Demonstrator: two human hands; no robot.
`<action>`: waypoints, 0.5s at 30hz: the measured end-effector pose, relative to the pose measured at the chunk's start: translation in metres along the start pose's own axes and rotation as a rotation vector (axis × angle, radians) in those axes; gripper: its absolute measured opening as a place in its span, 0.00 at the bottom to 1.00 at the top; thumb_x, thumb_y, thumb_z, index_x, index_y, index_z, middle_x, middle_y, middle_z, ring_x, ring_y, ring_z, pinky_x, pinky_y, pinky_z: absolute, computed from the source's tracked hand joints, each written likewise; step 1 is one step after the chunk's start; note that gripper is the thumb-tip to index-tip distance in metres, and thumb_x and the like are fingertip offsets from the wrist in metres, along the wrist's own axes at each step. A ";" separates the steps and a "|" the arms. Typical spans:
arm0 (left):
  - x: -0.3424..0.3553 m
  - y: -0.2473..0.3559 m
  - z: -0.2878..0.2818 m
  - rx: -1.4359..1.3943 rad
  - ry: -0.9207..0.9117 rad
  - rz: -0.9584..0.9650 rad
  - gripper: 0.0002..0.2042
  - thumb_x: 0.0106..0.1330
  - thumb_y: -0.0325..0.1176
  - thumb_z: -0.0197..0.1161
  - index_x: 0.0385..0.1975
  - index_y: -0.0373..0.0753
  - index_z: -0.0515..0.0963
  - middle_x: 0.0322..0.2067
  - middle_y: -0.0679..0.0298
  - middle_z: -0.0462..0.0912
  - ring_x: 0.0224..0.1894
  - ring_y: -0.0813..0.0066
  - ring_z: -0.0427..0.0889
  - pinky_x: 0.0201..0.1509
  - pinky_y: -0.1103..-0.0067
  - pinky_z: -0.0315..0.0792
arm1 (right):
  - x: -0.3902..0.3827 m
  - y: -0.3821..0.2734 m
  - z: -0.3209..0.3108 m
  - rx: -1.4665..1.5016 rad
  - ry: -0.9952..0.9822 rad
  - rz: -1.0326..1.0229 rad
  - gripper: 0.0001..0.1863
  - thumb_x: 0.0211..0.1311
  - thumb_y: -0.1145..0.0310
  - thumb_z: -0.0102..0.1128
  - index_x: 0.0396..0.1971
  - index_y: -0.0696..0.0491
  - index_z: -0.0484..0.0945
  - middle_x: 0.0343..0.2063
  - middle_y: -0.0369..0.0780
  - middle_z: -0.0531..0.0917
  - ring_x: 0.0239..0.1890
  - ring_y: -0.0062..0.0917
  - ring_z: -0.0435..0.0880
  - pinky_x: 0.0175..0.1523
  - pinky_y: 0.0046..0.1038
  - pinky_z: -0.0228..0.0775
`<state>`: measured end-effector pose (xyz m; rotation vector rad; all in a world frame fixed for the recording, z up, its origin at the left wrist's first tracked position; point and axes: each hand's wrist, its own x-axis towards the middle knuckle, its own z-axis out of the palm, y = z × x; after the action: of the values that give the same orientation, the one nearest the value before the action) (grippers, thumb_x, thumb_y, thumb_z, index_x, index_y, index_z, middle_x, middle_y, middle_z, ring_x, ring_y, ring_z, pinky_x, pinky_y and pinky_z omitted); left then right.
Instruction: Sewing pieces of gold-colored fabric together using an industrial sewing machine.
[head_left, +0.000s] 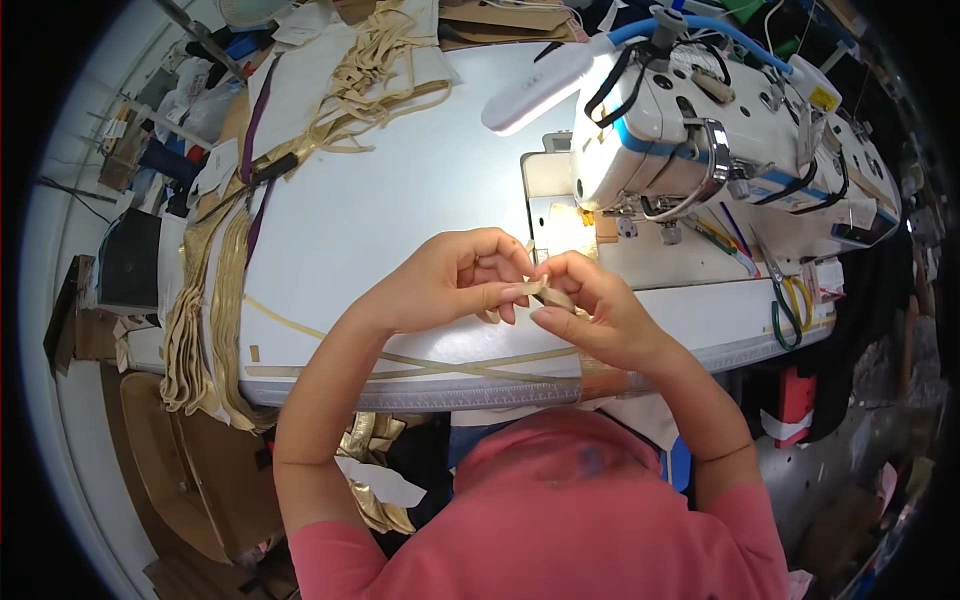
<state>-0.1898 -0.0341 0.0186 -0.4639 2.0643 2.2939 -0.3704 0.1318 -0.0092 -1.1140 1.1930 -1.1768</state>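
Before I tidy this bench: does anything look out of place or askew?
Mostly orderly. Loose gold strips lie crossed along the white table front edge, and a bundle of gold straps droops over its left edge. Both hands pinch a small strip piece.

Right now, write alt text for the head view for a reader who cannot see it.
Two bare hands, left hand and right hand, pinch a narrow gold strap together over a white sewing table. A white sewing machine stands just beyond them, and bundles of gold straps hang over the table's left edge.
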 end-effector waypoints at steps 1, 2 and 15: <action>-0.001 -0.001 0.003 -0.004 -0.007 -0.003 0.05 0.74 0.28 0.60 0.45 0.36 0.78 0.37 0.67 0.86 0.39 0.82 0.84 0.40 0.80 0.78 | -0.005 -0.002 -0.004 -0.168 0.024 -0.055 0.10 0.67 0.72 0.65 0.45 0.55 0.77 0.34 0.32 0.79 0.34 0.14 0.76 0.37 0.21 0.68; -0.001 -0.002 0.005 0.262 0.064 0.094 0.05 0.70 0.25 0.63 0.43 0.36 0.80 0.37 0.65 0.86 0.38 0.79 0.85 0.40 0.78 0.79 | -0.009 -0.003 -0.006 -0.337 0.047 -0.108 0.06 0.68 0.72 0.65 0.41 0.54 0.79 0.30 0.31 0.77 0.30 0.11 0.73 0.32 0.20 0.64; -0.002 -0.047 -0.032 1.356 0.717 0.787 0.11 0.55 0.21 0.70 0.39 0.37 0.86 0.40 0.58 0.88 0.36 0.61 0.86 0.42 0.71 0.79 | -0.057 0.005 -0.001 -1.515 0.226 -0.982 0.16 0.47 0.71 0.66 0.40 0.51 0.86 0.25 0.27 0.75 0.23 0.14 0.73 0.25 0.20 0.56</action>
<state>-0.1709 -0.0593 -0.0294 -0.3921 3.8718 0.1686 -0.3721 0.1888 -0.0101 -2.9992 1.8100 -0.9249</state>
